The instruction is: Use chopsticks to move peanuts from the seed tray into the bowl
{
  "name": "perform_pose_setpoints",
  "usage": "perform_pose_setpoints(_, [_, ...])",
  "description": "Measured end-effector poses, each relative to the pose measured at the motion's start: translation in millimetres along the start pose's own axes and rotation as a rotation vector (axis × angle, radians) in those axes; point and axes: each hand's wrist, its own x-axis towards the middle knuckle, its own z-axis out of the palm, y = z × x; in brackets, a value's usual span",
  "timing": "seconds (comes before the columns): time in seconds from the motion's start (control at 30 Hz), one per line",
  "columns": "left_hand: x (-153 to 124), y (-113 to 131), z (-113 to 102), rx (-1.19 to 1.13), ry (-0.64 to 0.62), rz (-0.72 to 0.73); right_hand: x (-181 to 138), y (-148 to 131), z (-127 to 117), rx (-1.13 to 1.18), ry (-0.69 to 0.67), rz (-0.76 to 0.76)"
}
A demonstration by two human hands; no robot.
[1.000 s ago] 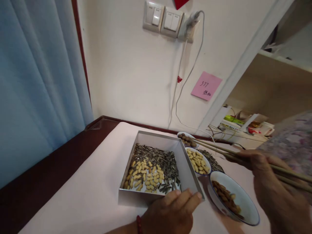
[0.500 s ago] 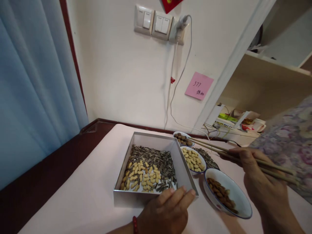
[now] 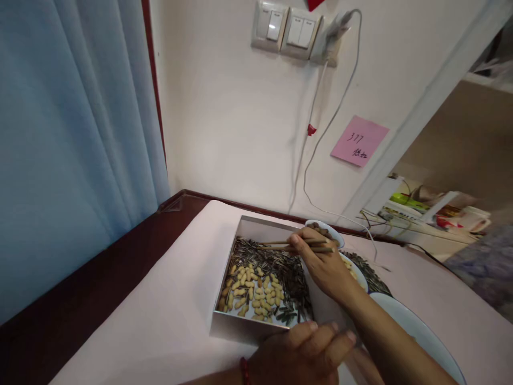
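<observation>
A silver square tray on the pale tablecloth holds dark sunflower seeds and pale peanuts mixed together. My left hand rests on the tray's near right corner, fingers curled over its rim. My right hand reaches over the tray's right wall, closed on a pair of wooden chopsticks whose tips point left over the seeds at the far side.
Small blue-rimmed white bowls stand right of the tray: one with brown nuts, one with peanuts, a near one partly behind my forearm. A pile of seeds lies beside them. A blue curtain hangs left; wall switches and a cable are behind.
My right hand has swung from the right side, past the bowls, to over the tray, bringing the chopstick tips above the sunflower seeds. The left hand stays on the tray corner.
</observation>
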Motion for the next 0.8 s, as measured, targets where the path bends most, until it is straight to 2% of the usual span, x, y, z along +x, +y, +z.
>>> perform_pose_setpoints(0.1, [0, -1, 0, -0.003, 0.017, 0.003, 9, 3, 9, -0.017, -0.036, 0.002])
perform_pose_setpoints(0.23, [1, -1, 0, -0.011, 0.033, -0.01, 9, 5, 8, -0.034, -0.032, 0.013])
perform_pose_setpoints(0.43, [0, 1, 2, -0.007, 0.051, -0.006, -13, 0, -8, -0.003, 0.031, 0.029])
perform_pose_setpoints(0.53, [3, 0, -2, -0.023, 0.014, -0.017, -34, -5, -24, 0.023, 0.085, 0.068])
perform_pose_setpoints(0.67, [7, -2, -9, -0.065, -0.038, -0.004, -67, -10, -62, 0.049, 0.264, 0.121])
perform_pose_setpoints(0.73, [8, -3, -11, -0.076, -0.045, -0.011, -83, -9, -85, 0.005, 0.409, 0.081])
perform_pose_setpoints(0.8, [8, -3, -11, -0.098, -0.045, -0.016, -96, -5, -107, -0.017, 0.576, 0.105])
